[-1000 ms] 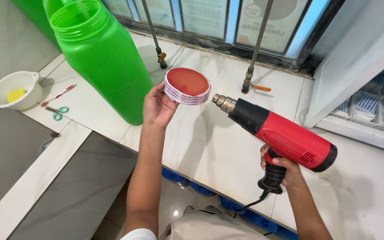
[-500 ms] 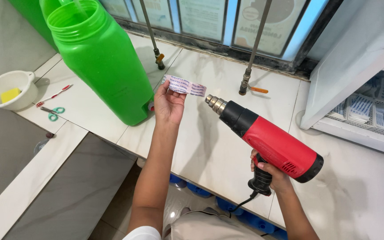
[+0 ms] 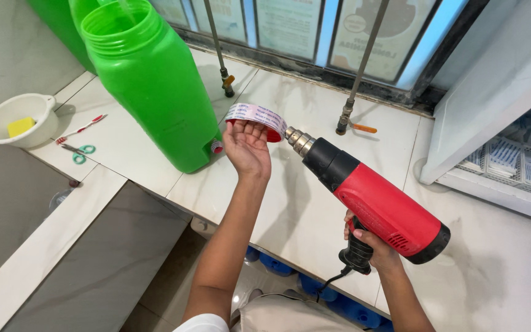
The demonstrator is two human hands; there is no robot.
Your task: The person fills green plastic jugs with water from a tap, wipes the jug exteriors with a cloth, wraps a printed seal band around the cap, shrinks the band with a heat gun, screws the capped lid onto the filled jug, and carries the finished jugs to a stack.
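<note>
Two hands up over worktop [image 3: 314, 203] | left hand [image 3: 248, 147]: grip closed on red lid [image 3: 256, 118] with pale band, edge-on, raised just right of green jug [image 3: 149, 80] | right hand [image 3: 370, 246]: grip wrapped round heat gun [image 3: 370, 197] handle, nozzle almost touching lid | white bowl [image 3: 13, 120] and scissors [image 3: 80, 152] far left.

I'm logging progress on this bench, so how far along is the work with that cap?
Done: the round red cap already wears its printed band. In hand: the left hand holds it up, and the right hand aims the red-and-black heat gun at its rim. Left: the big green plastic jug stands uncapped.
</note>
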